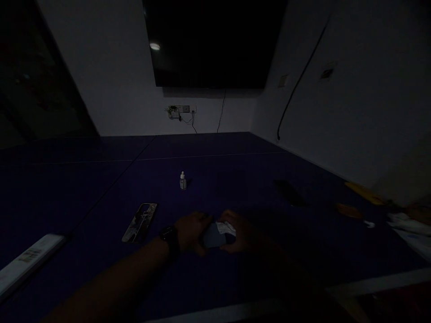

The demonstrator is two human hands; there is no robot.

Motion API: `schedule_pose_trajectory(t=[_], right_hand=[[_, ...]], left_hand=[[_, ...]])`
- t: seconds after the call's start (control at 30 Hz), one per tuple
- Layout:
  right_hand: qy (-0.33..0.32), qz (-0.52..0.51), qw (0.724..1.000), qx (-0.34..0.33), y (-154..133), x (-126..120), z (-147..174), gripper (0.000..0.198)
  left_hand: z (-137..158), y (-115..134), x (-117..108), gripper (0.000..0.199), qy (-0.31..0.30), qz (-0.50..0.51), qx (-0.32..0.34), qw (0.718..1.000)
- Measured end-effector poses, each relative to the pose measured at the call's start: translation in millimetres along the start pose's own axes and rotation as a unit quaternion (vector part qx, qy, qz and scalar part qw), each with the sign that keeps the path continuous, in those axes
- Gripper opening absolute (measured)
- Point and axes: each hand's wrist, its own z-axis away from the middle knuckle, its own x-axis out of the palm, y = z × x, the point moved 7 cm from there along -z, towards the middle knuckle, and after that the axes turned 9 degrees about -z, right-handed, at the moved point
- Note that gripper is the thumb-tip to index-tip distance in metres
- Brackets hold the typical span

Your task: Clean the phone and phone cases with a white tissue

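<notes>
Grey slab (211,238) between left hand (191,229) and right hand (241,234), white tissue (226,228) overlapping it

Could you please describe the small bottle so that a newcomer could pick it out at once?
Start at the big dark screen on the wall and look down to the purple table. The bottle is on it, beyond the left hand. Unlike the patterned phone case lying flat nearby, it stands upright and has a white top.
</notes>
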Motion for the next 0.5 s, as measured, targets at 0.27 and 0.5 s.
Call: schedule_pose_trajectory(t=[0.27, 0.5], right_hand=[[0.179, -0.090, 0.979, -0.025, -36, -72, -25, 0.019], [0.094, -0.128, 0.985, -0.065, -73, -46, -45, 0.019]], left_hand=[[28, -6, -28, 0.075, 0.182, 0.292, -0.022, 0.939], [48, 7, -15, 0.076, 0.202, 0.419, -0.051, 0.884]])
